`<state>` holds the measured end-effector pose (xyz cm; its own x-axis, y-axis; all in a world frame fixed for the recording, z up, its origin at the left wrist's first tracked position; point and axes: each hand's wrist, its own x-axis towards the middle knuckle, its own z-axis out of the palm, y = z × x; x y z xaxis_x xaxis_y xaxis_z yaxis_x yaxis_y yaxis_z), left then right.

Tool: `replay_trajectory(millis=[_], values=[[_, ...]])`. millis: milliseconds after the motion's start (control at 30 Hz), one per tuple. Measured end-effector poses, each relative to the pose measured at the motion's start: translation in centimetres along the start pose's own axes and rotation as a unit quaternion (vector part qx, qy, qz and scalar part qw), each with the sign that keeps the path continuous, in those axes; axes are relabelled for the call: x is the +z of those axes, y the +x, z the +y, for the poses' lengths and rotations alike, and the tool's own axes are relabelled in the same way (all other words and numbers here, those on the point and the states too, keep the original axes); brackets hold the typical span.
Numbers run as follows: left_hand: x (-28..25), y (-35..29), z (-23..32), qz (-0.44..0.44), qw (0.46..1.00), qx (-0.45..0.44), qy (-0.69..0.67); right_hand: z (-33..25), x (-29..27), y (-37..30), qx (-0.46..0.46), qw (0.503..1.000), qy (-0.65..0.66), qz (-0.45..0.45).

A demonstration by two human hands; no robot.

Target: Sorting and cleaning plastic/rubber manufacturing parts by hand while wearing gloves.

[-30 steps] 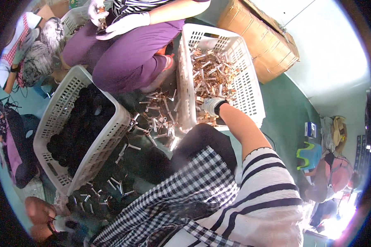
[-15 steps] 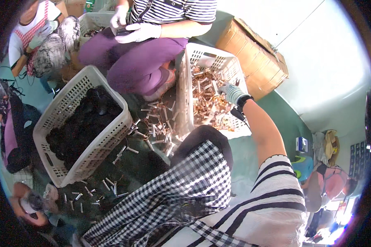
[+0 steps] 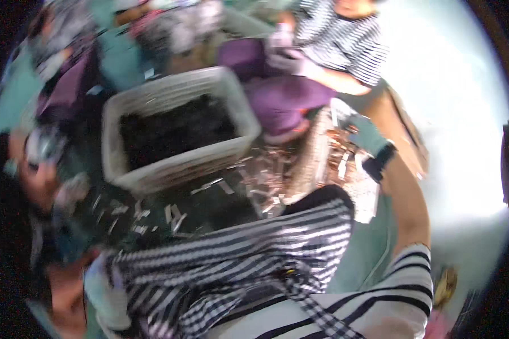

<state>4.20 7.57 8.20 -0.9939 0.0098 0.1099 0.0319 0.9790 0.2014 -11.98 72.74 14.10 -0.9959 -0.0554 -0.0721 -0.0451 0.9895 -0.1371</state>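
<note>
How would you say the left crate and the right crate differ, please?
The left crate holds black contents; the right crate holds coppery and silvery pieces. The right hand is at the right crate; no hand is in the left crate. Both are pale and open-topped.

the right hand [image 3: 361, 134], in a pale knitted glove, is motion-blurred; whether it grips any of the smeared silver-and-copper metal pieces [image 3: 343, 164] beneath cannot be told. left of it, the lumpy black heap [image 3: 178, 130] is too dark to resolve. far lower left, a pale gloved hand [image 3: 106, 299] is too blurred to tell whose. beyond the right hand, the top edge cuts off a co-worker in black-and-white stripes [image 3: 350, 45].
</note>
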Motion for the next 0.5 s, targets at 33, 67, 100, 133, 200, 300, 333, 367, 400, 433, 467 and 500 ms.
replay_trajectory(millis=[33, 67, 100, 133, 200, 300, 333, 367, 400, 433, 467, 500], values=[[0.7, 0.0, -0.3, 0.041, 0.999, 0.009, -0.019, -0.8, 0.3, 0.5, -0.045, 0.999, -0.002, 0.001], [0.8, 0.2, 0.0, 0.068, 0.997, 0.026, -0.005, -5.0, 0.2, 1.0, -0.042, 0.998, 0.048, -0.028], [0.8, 0.3, 0.1, 0.084, 0.995, 0.035, -0.030, -8.9, 0.7, 1.2, 0.003, 0.982, 0.170, -0.077], [0.6, 0.6, 0.4, 0.089, 0.995, 0.020, -0.045, -10.1, 2.2, 2.1, -0.081, 0.982, 0.150, -0.077], [0.6, 0.7, 0.3, 0.128, 0.989, 0.031, -0.064, -12.9, 4.8, 4.6, -0.247, 0.960, 0.108, -0.079], [-0.4, -0.7, -0.1, 0.146, 0.986, -0.005, -0.080, -23.6, 8.0, 6.0, -0.338, 0.925, 0.088, -0.151], [-0.5, -0.7, -0.1, 0.165, 0.982, 0.001, -0.089, -26.7, 9.1, 6.2, -0.390, 0.901, 0.093, -0.165], [-0.6, -0.9, -0.2, 0.168, 0.982, -0.004, -0.084, -29.7, 10.4, 6.2, -0.391, 0.891, 0.119, -0.197], [-0.9, -1.1, -0.3, 0.150, 0.983, -0.023, -0.101, -33.2, 10.9, 6.2, -0.407, 0.884, 0.068, -0.221], [-1.2, -1.0, -0.2, 0.135, 0.983, -0.035, -0.123, -35.2, 12.3, 6.5, -0.420, 0.875, 0.072, -0.231], [-1.4, -0.9, 0.0, 0.134, 0.980, -0.036, -0.141, -36.7, 14.5, 7.0, -0.452, 0.868, 0.085, -0.189], [-1.4, -0.9, 0.0, 0.136, 0.981, -0.037, -0.136, -38.6, 15.8, 7.2, -0.477, 0.854, 0.109, -0.177]])
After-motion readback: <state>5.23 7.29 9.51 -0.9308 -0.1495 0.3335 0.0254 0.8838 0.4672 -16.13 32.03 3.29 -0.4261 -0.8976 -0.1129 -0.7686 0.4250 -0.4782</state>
